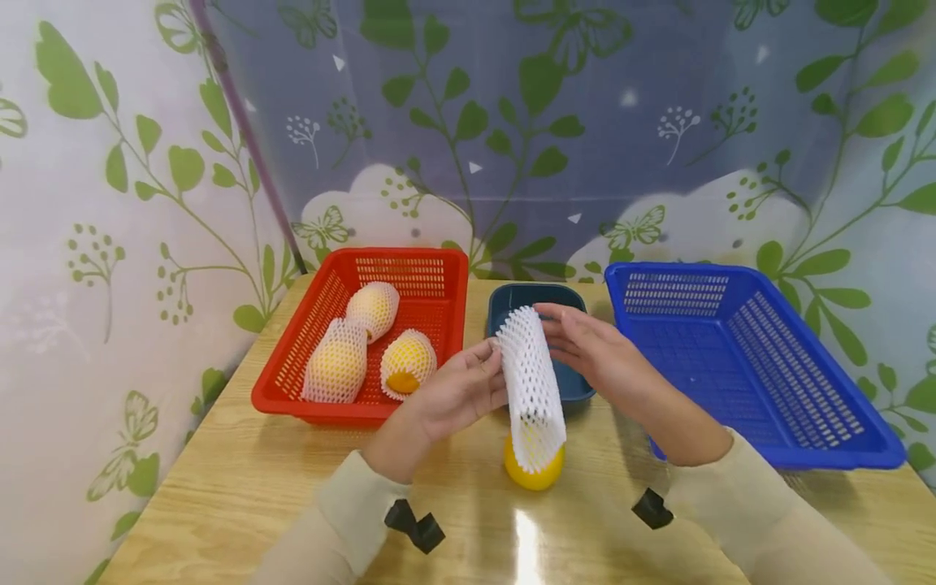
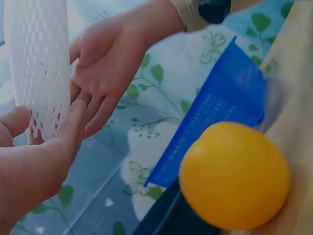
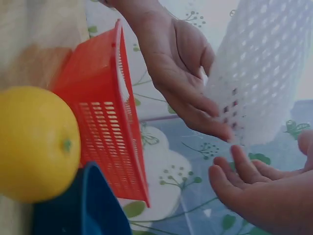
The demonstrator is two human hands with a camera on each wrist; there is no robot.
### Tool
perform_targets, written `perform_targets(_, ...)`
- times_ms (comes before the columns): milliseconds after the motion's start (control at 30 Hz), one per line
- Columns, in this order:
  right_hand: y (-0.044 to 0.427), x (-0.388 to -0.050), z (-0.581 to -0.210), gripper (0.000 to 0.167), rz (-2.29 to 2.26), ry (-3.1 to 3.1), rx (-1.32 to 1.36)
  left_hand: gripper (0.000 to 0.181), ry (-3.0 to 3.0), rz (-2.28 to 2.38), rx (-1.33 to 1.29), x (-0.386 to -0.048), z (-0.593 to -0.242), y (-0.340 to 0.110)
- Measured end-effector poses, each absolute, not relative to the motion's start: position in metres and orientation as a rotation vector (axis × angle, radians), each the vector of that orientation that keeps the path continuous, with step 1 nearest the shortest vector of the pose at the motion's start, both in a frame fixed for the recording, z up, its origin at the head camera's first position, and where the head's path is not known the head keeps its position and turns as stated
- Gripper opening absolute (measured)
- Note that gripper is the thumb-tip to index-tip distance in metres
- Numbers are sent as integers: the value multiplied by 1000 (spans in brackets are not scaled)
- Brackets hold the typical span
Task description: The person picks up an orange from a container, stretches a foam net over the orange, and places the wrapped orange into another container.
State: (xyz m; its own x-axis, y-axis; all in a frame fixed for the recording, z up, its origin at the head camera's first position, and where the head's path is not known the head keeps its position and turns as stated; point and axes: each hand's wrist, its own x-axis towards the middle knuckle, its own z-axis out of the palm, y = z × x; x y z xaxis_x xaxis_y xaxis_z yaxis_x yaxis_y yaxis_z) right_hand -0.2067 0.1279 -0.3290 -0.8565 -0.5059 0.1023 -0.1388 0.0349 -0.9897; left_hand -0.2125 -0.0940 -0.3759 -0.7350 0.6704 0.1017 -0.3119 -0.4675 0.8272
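Note:
A white foam fruit net [image 1: 531, 382], an open-ended mesh tube, is held up tilted above the table. My left hand [image 1: 457, 394] pinches its upper end between thumb and fingers, as the left wrist view also shows. On the other side, my right hand [image 1: 595, 349] has its fingers extended close to the net; in the right wrist view these fingers [image 3: 244, 169] lie just below it, and contact is hard to tell. Under the net's lower opening, a bare, round yellow fruit [image 1: 532, 475] sits on the table, partly covered from sight by the mesh.
At left, a red basket [image 1: 455, 325] contains netted yellow fruits [image 1: 335, 361]. A dark teal bin [image 1: 537, 294] stands behind my hands, partly hidden. On the right is a blue basket [image 1: 680, 349]. A leaf-patterned cloth [image 1: 512, 162] hangs along the wooden table's back.

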Motion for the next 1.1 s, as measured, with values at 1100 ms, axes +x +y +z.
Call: perform_targets(1100, 129, -189, -403, 15, -2016, 1987, -201, 58, 1512, 2031, 369, -195, -414, -103)
